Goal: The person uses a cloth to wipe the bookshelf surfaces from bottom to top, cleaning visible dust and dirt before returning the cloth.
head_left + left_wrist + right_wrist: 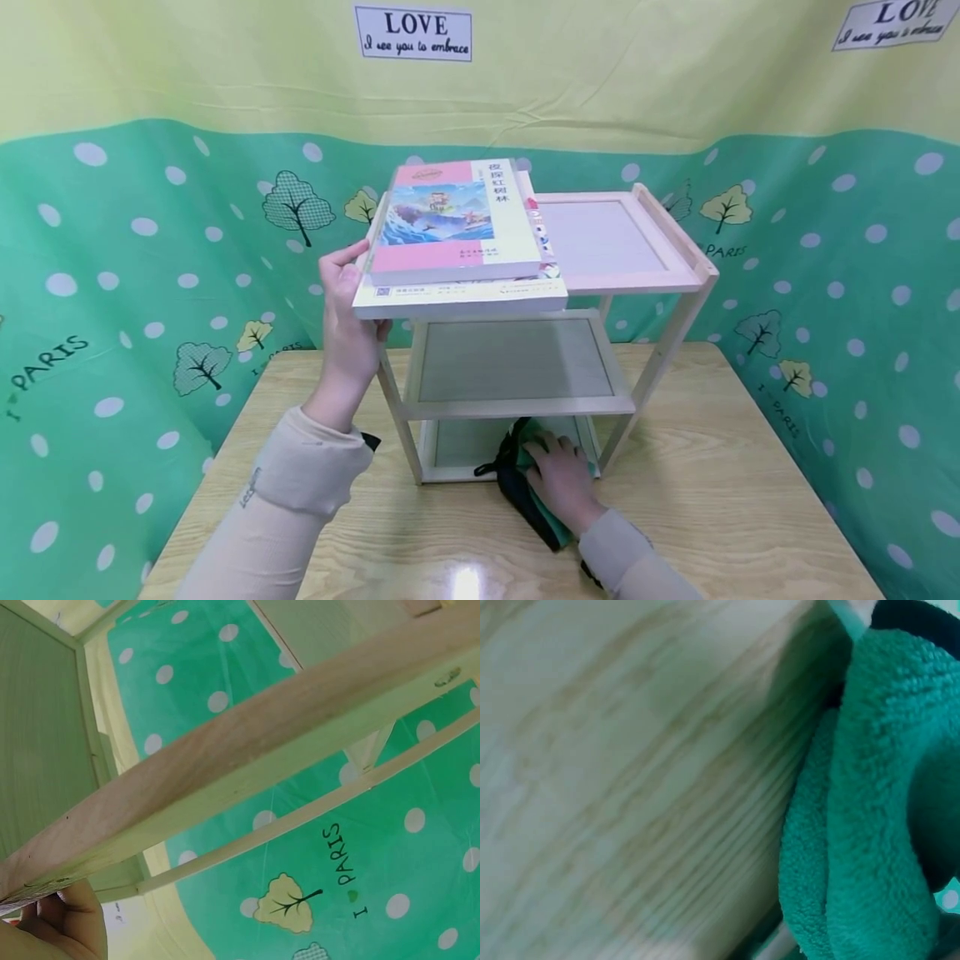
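Observation:
My left hand (351,308) grips the left edge of two stacked books (450,225), the upper one with a pink and cream cover. The stack overlaps the left part of the white cart's top shelf (607,233). In the left wrist view the curled fingers (82,919) show close below a wooden rail (225,742). Low at the front, my right hand (562,479) grips a folded green terry cloth (877,825) with black parts and a dark loop at its left end. It lies at the front edge of the cart's bottom shelf (457,446).
The three-tier cart stands on a wood-grain table (705,467). Its middle shelf (517,358) is right above my right hand, and a slanted leg (660,350) stands to the right. A green and yellow printed curtain (150,250) surrounds the table at the back and sides.

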Demonstrator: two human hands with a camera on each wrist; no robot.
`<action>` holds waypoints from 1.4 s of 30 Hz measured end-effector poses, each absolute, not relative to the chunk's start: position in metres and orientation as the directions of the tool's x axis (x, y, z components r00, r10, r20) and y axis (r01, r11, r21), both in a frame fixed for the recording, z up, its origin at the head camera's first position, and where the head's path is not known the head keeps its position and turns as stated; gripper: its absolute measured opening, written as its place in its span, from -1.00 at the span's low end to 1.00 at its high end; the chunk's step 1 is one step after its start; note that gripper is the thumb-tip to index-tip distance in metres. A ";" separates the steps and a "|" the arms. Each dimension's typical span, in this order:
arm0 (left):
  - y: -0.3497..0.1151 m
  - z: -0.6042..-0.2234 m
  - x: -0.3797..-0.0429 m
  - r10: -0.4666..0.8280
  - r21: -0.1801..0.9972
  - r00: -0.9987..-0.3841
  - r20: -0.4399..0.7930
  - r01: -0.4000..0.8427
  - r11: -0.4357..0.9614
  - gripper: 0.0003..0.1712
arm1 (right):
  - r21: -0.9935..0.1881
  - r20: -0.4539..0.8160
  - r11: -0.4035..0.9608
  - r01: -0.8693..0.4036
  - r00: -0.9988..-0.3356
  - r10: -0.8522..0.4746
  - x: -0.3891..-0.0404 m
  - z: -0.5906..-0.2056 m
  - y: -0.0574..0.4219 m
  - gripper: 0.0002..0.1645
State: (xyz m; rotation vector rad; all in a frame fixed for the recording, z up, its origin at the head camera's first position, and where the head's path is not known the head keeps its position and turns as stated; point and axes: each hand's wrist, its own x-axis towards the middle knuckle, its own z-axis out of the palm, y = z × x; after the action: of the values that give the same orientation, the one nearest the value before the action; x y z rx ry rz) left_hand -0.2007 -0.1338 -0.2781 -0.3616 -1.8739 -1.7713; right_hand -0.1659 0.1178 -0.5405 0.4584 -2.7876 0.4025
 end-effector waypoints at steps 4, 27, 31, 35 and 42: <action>-0.134 -0.278 -0.201 -0.159 0.838 -0.823 0.545 0.537 0.093 -0.46 | -0.248 0.335 0.908 -0.338 -0.909 -0.247 -0.167 -0.543 0.122 -0.62; -0.134 -0.279 -0.202 -0.170 0.846 -0.829 0.534 0.522 0.110 -0.45 | -0.193 0.411 0.941 -0.279 -0.894 -0.181 -0.175 -0.545 0.132 -0.61; -0.134 -0.279 -0.203 -0.166 0.842 -0.826 0.540 0.527 0.114 -0.44 | -0.160 0.413 0.953 -0.257 -0.894 -0.172 -0.176 -0.544 0.135 -0.60; -0.133 -0.279 -0.203 -0.167 0.842 -0.825 0.540 0.527 0.117 -0.44 | -0.120 0.439 0.956 -0.266 -0.878 -0.189 -0.177 -0.545 0.138 -0.59; -0.133 -0.279 -0.203 -0.174 0.847 -0.829 0.532 0.520 0.116 -0.44 | 0.014 0.512 0.972 -0.236 -0.833 -0.210 -0.179 -0.549 0.139 -0.72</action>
State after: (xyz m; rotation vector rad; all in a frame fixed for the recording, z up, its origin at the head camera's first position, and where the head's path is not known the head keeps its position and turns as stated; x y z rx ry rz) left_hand -0.2028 -0.1335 -0.2793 -0.3345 -1.8861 -1.7649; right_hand -0.1791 0.1395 -0.5488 0.3154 -2.5862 0.0670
